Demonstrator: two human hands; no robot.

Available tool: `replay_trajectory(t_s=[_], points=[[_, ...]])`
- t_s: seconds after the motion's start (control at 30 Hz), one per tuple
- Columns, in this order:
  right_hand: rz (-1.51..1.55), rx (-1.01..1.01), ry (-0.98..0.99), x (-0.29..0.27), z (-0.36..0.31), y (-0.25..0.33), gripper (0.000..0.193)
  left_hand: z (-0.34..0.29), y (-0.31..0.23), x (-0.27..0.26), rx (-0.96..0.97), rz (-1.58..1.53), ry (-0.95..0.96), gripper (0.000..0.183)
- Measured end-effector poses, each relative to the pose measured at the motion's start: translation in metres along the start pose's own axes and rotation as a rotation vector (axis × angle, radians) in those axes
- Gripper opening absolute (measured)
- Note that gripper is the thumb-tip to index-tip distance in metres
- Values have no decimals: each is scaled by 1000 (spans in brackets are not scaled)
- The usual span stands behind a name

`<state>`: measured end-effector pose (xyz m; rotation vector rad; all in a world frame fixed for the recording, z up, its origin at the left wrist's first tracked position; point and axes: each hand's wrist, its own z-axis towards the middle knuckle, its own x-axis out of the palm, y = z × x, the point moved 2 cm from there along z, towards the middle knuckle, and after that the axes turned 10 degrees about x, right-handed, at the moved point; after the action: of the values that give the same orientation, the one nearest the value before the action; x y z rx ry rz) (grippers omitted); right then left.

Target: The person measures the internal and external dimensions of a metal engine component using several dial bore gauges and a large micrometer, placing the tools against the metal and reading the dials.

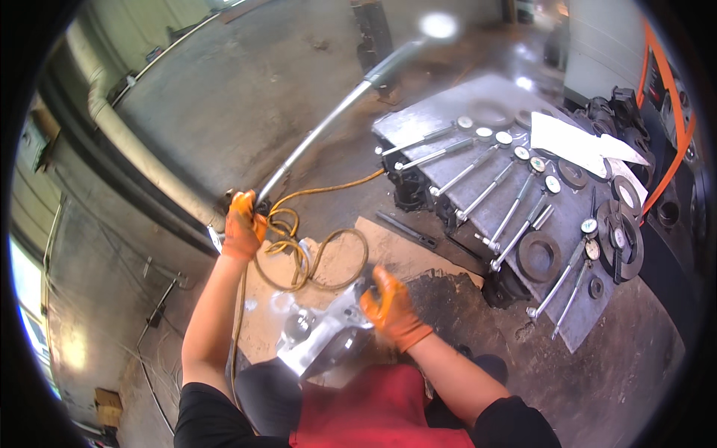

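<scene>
Two orange-gloved hands, well apart: left hand [245,230] clamped round the near end of a long rod gauge [317,137], right hand [396,310] curled at the right edge of a silver metal part [321,328] — can't tell if it grips or just touches. Gauge slants up from the left hand, over the floor to the far side; far end is a round white blur, dial or glare unclear. Should handle stiff and fairly light but tip-heavy, delicate if knocked; best hold probably the thicker grey sleeve, smooth rod likely slippery in gloves. Silver part: blocky, glossy, hard-looking, probably heavier; take it by its body. Near it, matte tan cardboard [388,250] and coiled yellow-brown rubbery hose [340,185]. On the right, grey metal table [426,112] with slim dial gauges [467,167], dark flat rings [523,255], white paper [564,142].
</scene>
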<state>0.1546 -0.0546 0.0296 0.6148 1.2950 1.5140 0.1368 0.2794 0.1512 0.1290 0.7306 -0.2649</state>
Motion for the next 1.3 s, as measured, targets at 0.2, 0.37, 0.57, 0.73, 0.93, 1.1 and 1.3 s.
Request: replay_trajectory(t_s=[0.2,0.37,0.57,0.73,0.93,1.1,1.3], points=[[1186,98,-53,-35,-30,66,63,-49,-180,-91,63,-195,42,28],[1370,257,-410,-71,-105,111,36,-106,-257,-132,37,-54,286,17],[1236,302,-401,-77,-169,67,20,-150,-343,-171,143,91,179,15],[1416,570,-506,-73,-201,12,17,-241,-373,-230,365,-131,-182,44],[1321,838,-479,-57,-225,-14,19,-280,-324,-253,-108,-296,95,87],[1468,977,-451,-46,-241,-62,24,-279,-333,-240,3,-408,18,78],[1455,1142,-613,-17,-269,-88,21,-280,-349,-222,-76,-475,180,88]])
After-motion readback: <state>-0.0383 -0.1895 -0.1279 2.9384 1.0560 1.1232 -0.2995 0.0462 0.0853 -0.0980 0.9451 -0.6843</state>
